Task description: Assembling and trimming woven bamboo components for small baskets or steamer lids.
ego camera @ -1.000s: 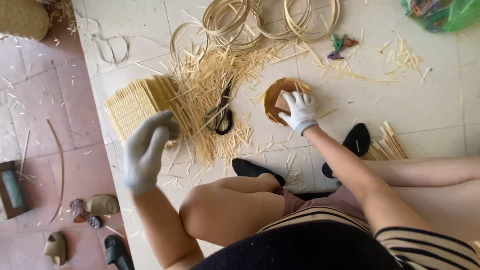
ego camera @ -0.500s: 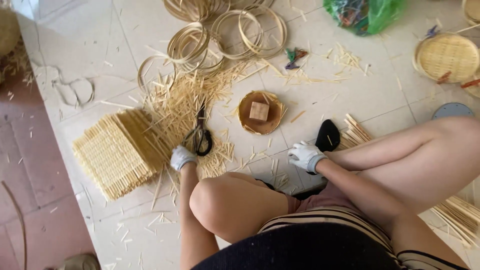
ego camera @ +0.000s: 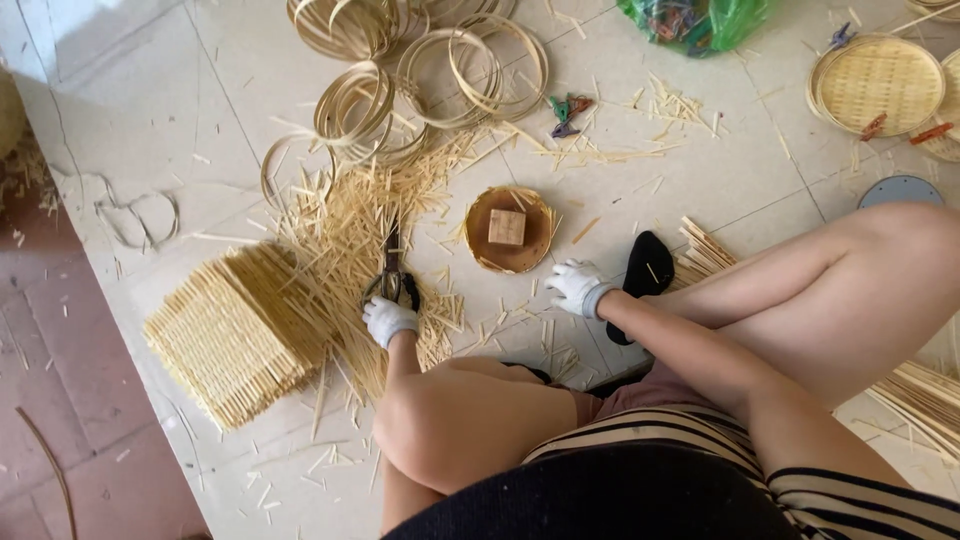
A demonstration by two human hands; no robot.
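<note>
Now left hand [ego camera: 388,320] fingers touching scissors [ego camera: 392,272] handles.

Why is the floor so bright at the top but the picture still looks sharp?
In the head view, soft daylight washes the pale floor tiles near the bamboo hoops; shadows are faint; the left hand on the scissors and the right hand look crisp, not blurred.

White work gloves, striped top, bare legs
</note>
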